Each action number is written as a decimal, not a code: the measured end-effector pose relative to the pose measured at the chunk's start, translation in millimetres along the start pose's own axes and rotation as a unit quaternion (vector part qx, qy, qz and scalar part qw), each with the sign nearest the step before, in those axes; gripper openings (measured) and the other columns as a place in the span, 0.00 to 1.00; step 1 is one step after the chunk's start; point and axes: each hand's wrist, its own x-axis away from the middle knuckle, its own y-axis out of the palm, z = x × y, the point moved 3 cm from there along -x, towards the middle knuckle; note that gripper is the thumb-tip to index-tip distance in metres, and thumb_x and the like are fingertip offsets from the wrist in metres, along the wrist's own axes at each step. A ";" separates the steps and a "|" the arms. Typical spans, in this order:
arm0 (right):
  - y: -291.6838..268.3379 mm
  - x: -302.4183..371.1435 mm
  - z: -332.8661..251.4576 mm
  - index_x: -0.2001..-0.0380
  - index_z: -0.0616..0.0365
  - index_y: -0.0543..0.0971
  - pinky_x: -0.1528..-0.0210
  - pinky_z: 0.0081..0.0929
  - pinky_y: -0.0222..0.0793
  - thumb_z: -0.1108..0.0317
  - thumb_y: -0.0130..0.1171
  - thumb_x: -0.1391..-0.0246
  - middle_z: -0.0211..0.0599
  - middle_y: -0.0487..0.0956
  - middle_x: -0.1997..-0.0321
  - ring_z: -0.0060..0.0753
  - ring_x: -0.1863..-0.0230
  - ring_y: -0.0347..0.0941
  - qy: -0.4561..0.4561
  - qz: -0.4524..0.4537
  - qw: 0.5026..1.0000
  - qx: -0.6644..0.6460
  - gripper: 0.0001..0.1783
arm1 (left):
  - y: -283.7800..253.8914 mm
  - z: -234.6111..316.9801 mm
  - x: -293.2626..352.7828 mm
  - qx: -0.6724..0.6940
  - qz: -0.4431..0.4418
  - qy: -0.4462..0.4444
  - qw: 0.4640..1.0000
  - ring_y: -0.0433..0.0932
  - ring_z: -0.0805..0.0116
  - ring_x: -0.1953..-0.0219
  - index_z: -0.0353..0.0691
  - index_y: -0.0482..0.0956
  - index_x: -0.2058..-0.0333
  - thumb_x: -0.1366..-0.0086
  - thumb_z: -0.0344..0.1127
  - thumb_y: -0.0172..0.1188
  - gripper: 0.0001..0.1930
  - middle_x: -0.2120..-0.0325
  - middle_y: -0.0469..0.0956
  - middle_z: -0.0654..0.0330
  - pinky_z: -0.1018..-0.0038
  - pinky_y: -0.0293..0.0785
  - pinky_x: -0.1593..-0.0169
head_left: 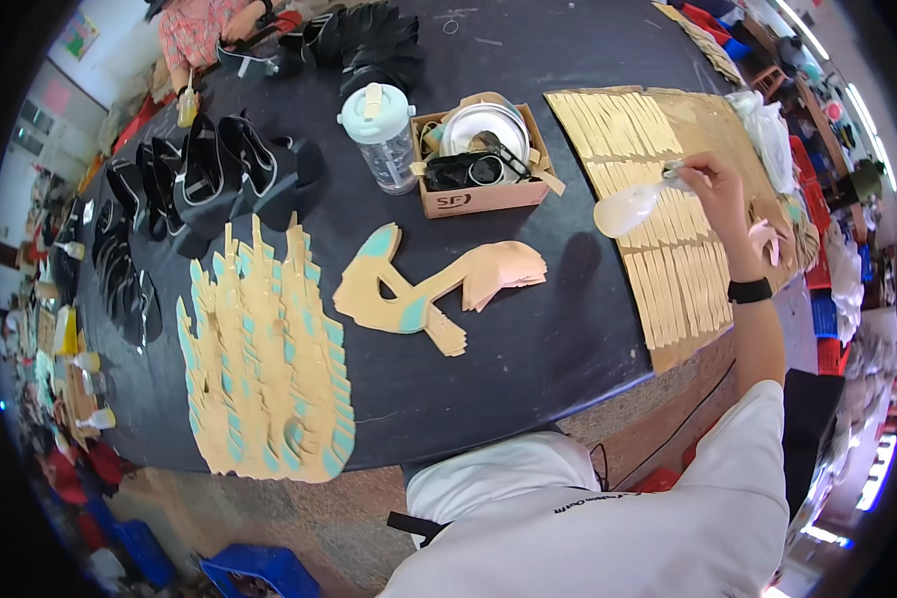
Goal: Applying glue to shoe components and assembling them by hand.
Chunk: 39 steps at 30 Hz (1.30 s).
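Grip and Positioning

Right hand (716, 189): narrow, holding bottle (623, 212) by its neck end at 2 o'clock, apparently raised above strips (673, 227) on board (713, 125). Left hand: out of view; impossible to tell whether wide or narrow. Pinch firmly, without crushing; avoid sideways drag across the strips. Table (488, 379): dark, bearing box (513, 196) near 12 o'clock, tan pieces (269, 399) at 8, black shoes (209, 179) at 10. Room: cluttered, blue crate (274, 554) on floor (354, 543) at 7 o'clock.

- Bright, even indoor light; white tube lights (868, 130) glare along the right rim.
- A soft shadow (576, 261) falls on the dark counter (508, 369).
- Fisheye distortion bends the counter's edges; corners go black.
- Middle fairly sharp, outer background smeared.
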 end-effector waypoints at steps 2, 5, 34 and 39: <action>24.0 -14.9 6.9 0.70 0.64 0.77 0.59 0.20 0.68 0.75 0.61 0.52 0.31 0.77 0.71 0.22 0.66 0.73 0.002 -0.032 0.999 -0.033 0.05 | 20.5 27.2 8.3 0.015 -0.012 -0.005 1.000 0.78 0.51 0.66 0.34 0.75 0.67 0.37 0.41 0.49 0.15 0.74 0.78 0.47 0.63 0.73 0.61; 59.9 -20.6 9.4 0.73 0.61 0.77 0.63 0.22 0.67 0.74 0.62 0.53 0.33 0.76 0.73 0.25 0.70 0.72 -0.058 -0.094 0.994 0.015 0.04 | 46.9 59.7 20.0 0.033 -0.045 0.001 0.998 0.79 0.52 0.66 0.33 0.75 0.66 0.37 0.41 0.49 0.15 0.74 0.78 0.48 0.63 0.73 0.61; 252.0 -77.5 -9.5 0.51 0.59 0.70 0.44 0.45 0.58 0.65 0.64 0.58 0.47 0.65 0.44 0.53 0.42 0.58 -0.052 0.053 0.991 0.114 0.29 | -337.9 467.1 -84.5 -0.054 0.502 0.410 0.760 0.75 0.51 0.58 0.38 0.73 0.59 0.39 0.30 0.52 0.10 0.64 0.76 0.48 0.64 0.71 0.56; 248.0 -81.6 -1.3 0.53 0.58 0.71 0.48 0.42 0.60 0.62 0.65 0.60 0.46 0.65 0.49 0.52 0.48 0.59 0.025 0.033 0.994 0.104 0.29 | -332.6 460.2 -105.2 0.002 0.500 0.340 0.796 0.75 0.43 0.67 0.37 0.71 0.61 0.39 0.32 0.52 0.09 0.71 0.75 0.43 0.54 0.70 0.64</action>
